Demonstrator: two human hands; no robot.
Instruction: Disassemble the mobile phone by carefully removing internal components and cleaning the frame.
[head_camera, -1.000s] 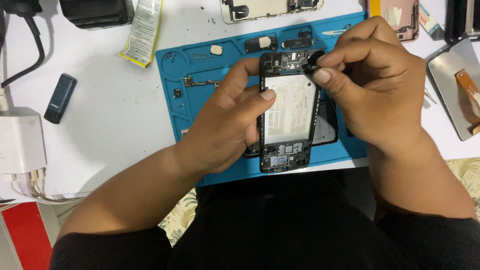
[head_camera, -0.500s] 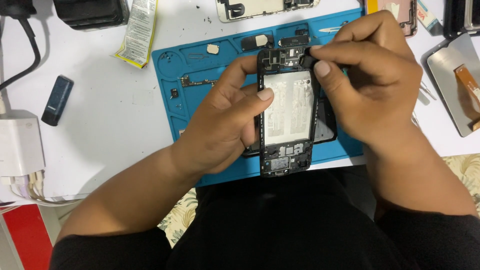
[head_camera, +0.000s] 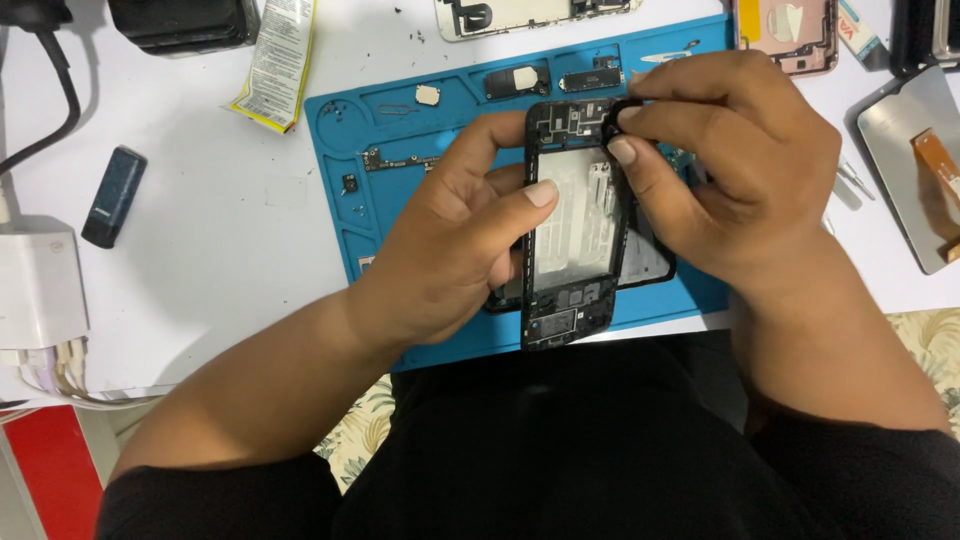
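Opened phone frame runs lengthwise away from the person over the blue mat; left hand clamps its left edge, right hand pinches the top-right corner.

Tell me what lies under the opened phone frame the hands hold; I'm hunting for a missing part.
Beneath the phone frame a flat black panel lies on the blue mat. The frame, left hand and right hand cover most of it, so anything smaller there is hidden.
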